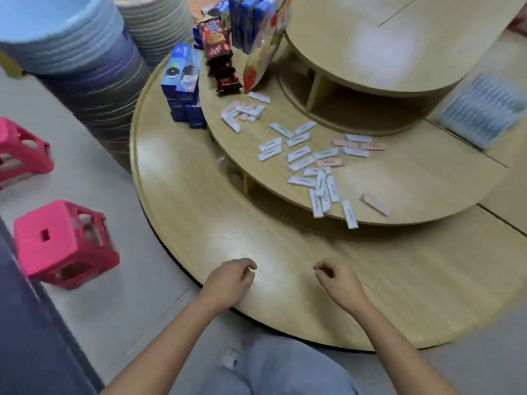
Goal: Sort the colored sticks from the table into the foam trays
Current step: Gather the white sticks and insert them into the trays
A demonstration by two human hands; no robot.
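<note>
Your left hand (228,280) and right hand (339,283) hover empty, fingers (248,264) loosely curled. Reach for the nearest sticks (320,181) on the surface (413,178), pinching one colour at a time.

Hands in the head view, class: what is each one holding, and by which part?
Nothing is held. The left hand and right hand are loosely curled and empty; the sticks lie untouched on the middle tier.
</note>
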